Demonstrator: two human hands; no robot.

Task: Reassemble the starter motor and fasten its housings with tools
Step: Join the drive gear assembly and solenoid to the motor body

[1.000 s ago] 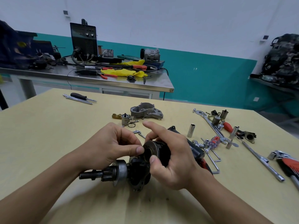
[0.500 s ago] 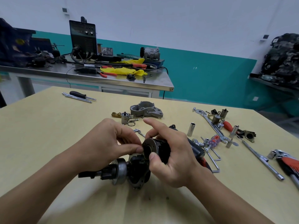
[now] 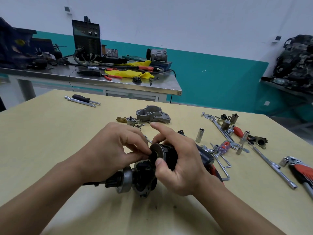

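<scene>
The dark, greasy metal starter motor (image 3: 144,180) lay on its side on the pale yellow wooden table (image 3: 50,141), just in front of you, with its toothed pinion end (image 3: 111,183) pointing left. Your right hand (image 3: 181,167) was curled round the black cylinder (image 3: 169,153) held against the motor's body. Its thumb pressed on the cylinder's grey round end face and its forefinger was lifted clear. Your left hand (image 3: 115,150) pinched at the rim of that face, thumb and fingertips closed together; I could not tell whether a small piece sat between them.

The step looked like seating that cylinder on the body. To do it well, you needed to hold the cylinder square to its seat, turn it gently until it dropped home, and never force it. Only the table supported the motor, so a firm right-hand grip mattered.

The grey cast-aluminium housing (image 3: 152,114) lay well apart, beyond your hands. An upright chrome socket (image 3: 199,135) and a long chrome wrench (image 3: 221,131) lay to the right, ready for fastening.
</scene>
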